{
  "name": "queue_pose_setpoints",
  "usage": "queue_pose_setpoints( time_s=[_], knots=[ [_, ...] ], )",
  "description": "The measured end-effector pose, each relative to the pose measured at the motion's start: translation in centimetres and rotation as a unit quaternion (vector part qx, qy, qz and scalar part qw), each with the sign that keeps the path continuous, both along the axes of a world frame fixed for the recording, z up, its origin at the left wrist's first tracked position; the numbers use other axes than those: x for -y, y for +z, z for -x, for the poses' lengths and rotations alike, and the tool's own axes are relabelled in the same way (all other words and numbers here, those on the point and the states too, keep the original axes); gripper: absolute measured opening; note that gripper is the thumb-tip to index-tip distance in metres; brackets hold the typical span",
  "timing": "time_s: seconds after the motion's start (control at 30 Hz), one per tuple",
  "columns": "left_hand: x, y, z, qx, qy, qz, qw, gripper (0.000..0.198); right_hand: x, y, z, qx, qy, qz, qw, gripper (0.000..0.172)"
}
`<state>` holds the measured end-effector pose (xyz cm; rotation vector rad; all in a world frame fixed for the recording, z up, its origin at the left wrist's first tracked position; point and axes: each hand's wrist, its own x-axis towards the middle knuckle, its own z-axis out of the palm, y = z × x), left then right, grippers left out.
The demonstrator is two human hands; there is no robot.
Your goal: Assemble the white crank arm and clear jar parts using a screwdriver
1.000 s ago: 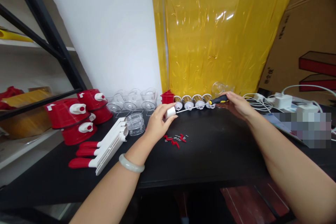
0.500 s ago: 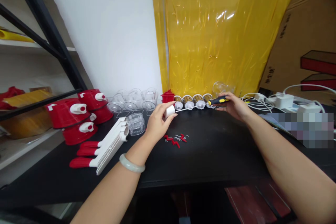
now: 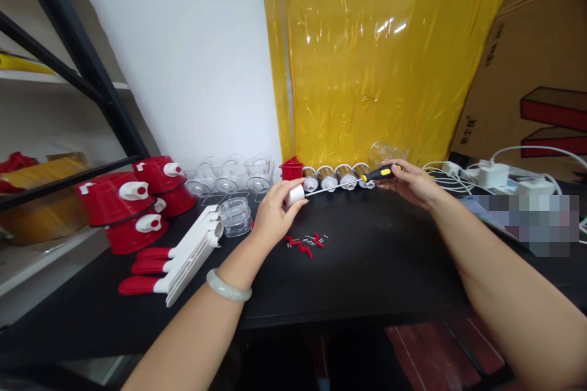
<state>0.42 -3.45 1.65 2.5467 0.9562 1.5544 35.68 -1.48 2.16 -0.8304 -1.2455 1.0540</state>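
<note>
My left hand point(image 3: 274, 211) is closed around a small white cylindrical part point(image 3: 295, 195), its round end turned to the right. In my right hand point(image 3: 409, 183) is a screwdriver point(image 3: 380, 173) with a black and yellow handle, gripped at the handle. Its long metal shaft points left, and the tip meets the end of the white part; whether it sits in a screw is too small to tell. Below the hands, small red crank-shaped pieces point(image 3: 305, 250) and several tiny screws point(image 3: 310, 241) lie on the black table point(image 3: 358, 281).
Metal drums with white ends point(image 3: 327, 178) line the back, beside a red part point(image 3: 291, 168). Clear plastic cups point(image 3: 225, 174) and clear rings point(image 3: 236, 217) stand left, near white bodies with red handles point(image 3: 190, 256) and stacked red housings point(image 3: 120, 195). White chargers and cables point(image 3: 493, 176) lie right.
The screwdriver's handle end has risen slightly, and my right hand's grip has shifted a little around it. My left hand still holds the white part. The whole view has moved slightly.
</note>
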Motion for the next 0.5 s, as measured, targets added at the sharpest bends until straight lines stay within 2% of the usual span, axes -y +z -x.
queue_pose_setpoints(
  time_s=[0.3,0.5],
  knots=[
    [-0.15,-0.06,0.04,0.009,-0.009,0.001,1.000,0.038,-0.01,0.34,0.37,0.059,-0.064,-0.021,0.996,0.049],
    [0.11,0.13,-0.10,-0.023,-0.029,-0.006,0.999,0.039,0.03,-0.09,0.45,0.104,-0.125,-0.014,0.987,0.051]
  ],
)
